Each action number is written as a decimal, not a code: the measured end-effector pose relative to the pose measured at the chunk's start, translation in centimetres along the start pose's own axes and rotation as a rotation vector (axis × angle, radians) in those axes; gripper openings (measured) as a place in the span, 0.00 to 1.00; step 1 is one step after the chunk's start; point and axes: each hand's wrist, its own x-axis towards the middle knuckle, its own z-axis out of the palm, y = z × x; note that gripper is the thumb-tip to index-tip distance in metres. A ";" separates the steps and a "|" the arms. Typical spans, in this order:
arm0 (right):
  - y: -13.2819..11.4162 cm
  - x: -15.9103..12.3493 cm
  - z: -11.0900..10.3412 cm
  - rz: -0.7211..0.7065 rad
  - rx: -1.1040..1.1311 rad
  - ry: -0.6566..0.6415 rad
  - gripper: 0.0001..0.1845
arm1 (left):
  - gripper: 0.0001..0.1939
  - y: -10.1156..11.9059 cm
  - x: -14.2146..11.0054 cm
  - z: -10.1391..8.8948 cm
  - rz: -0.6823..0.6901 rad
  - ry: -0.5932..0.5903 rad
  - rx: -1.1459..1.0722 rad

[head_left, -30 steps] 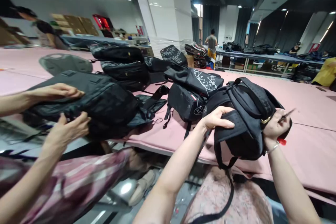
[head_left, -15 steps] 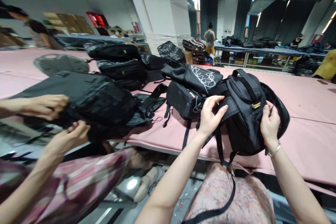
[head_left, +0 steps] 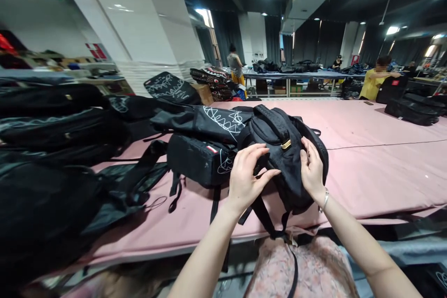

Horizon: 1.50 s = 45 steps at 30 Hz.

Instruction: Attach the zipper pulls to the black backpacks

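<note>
A black backpack [head_left: 275,125] with a top handle and a gold-coloured zip pull stands on the pink-covered table in front of me, its straps hanging over the near edge. My left hand [head_left: 248,174] is at its left side, thumb and fingers curved round a dark strap or fold of the bag. On the right side of the bag, my right hand [head_left: 313,170] pinches the fabric near the zipped edge between thumb and fingers. A thin dark sliver shows at those fingertips; I cannot make out what it is.
Left of the backpack lie black bags with white scribble prints [head_left: 223,121], touching it. More black bags [head_left: 52,121] are piled further left. The pink table [head_left: 377,167] stretches right, with another black bag [head_left: 412,107] and a person in yellow [head_left: 372,84] beyond.
My view has swung right, so the co-worker's hands at the left are out of frame. Both my hands stay on the backpack, the left fingers and thumb still around its left part.
</note>
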 end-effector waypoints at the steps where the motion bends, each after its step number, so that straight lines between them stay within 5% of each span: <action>1: 0.0 0.0 0.0 0.007 0.007 0.000 0.19 | 0.22 -0.1 0.1 -0.1 0.013 -0.014 0.016; 13: -0.6 -0.2 -0.2 -0.005 0.058 -0.048 0.18 | 0.04 0.5 2.2 0.9 0.044 -0.011 0.119; 19: -1.0 -1.3 -0.9 0.010 0.055 0.051 0.10 | 0.05 0.4 2.5 1.7 -0.175 0.049 -0.048; 23: -1.6 -1.9 -1.4 0.165 -0.085 -0.157 0.14 | 0.06 0.0 2.5 1.7 -0.250 0.056 -0.125; 26: -1.9 -2.0 -1.5 0.124 -0.101 -0.214 0.15 | 0.06 -0.2 2.5 1.6 -0.249 0.048 -0.141; 33: -1.8 -2.4 -0.2 0.038 0.057 -0.128 0.10 | 0.07 -0.2 2.5 1.6 -0.266 0.041 -0.146; 42: -1.2 -2.4 1.2 -0.202 -0.071 -0.047 0.06 | 0.08 0.3 2.1 1.0 -0.280 0.046 -0.158; 45: -1.2 -2.5 1.1 -0.150 -0.018 -0.046 0.06 | 0.07 0.1 2.0 0.8 -0.283 0.073 -0.228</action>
